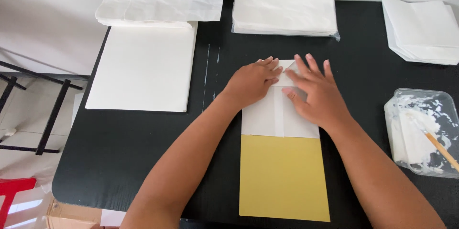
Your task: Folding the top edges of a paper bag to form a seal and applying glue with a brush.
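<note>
Yellow card (283, 177) is lying nearest, partly under the white paper bag (279, 114) whose far end both flat, unclenched hands, left hand (251, 83) and right hand (315, 92), are pressing; keeping fingertips on the fold should be sharpening the crease.

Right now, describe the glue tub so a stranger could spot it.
On the black table, look to the right edge, beside the right hand. The glue tub is clear plastic smeared with white paste, a wooden-handled brush resting in it, unlike the paper stacks around.
</note>
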